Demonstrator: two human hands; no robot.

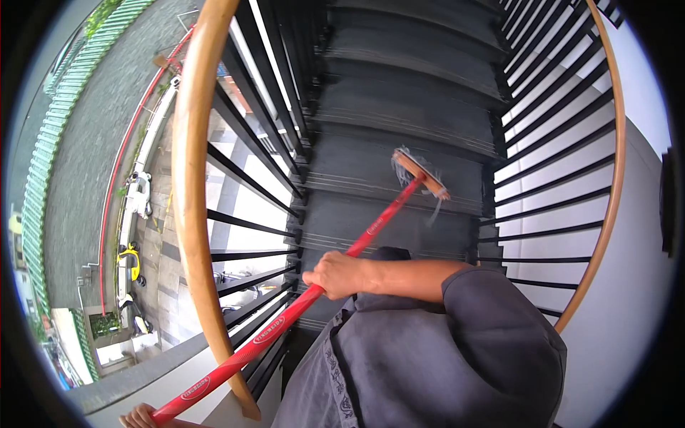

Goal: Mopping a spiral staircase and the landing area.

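Note:
A long red handle [295, 311] crosses in front of me from lower left to upper right, with white oval labels bearing writing. Around its middle, my right hand [333, 275] is closed. My left hand [140, 416] grips its near end at the bottom left rim of the picture, where it is partly cut off. On the far end is a brown crossbar head [423, 174] with grey, stringy material around it. This mop-like head rests over a dark stair tread [353, 160], tilted across it. Whether it presses down is hard to tell.
Dark steps run up the picture between black railing bars [251, 224] [556, 171]. A thick wooden handrail [190, 160] is on the left, a thinner handrail [618, 134] on the right. Beyond the left railing lies a street far below, with a yellow scooter [128, 262] and a green-edged roof [80, 101].

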